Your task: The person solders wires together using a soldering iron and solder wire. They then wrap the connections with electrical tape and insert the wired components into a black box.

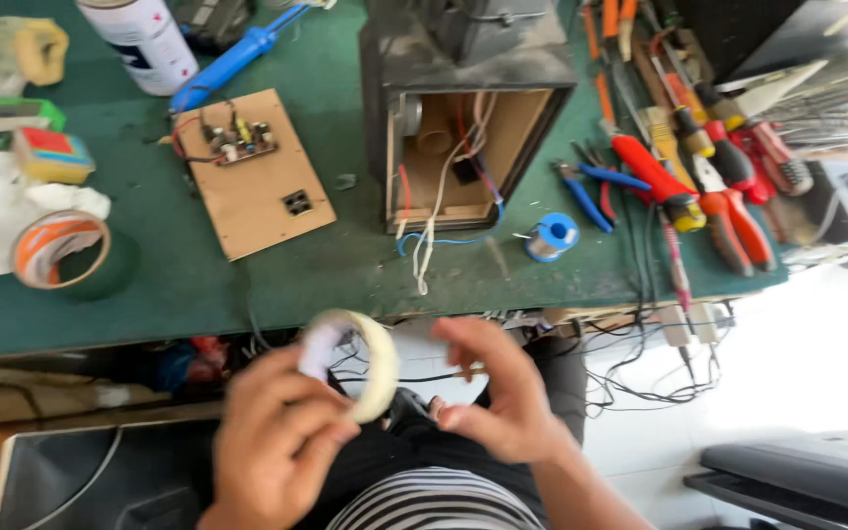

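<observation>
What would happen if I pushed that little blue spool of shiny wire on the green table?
The small blue spool of silver wire looks round, so tipped on its side it would probably roll. Standing on its flat end on the green table mat, it would likely just slide. It seems small, probably light.

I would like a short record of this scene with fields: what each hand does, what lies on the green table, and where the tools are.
left hand: holds a pale tape roll below the table edge
right hand: fingers close to the roll, contact blurred
green table: open wooden box with wires, board with circuit, solder spool, orange tape roll
tools: pliers and screwdrivers heaped at right
</observation>
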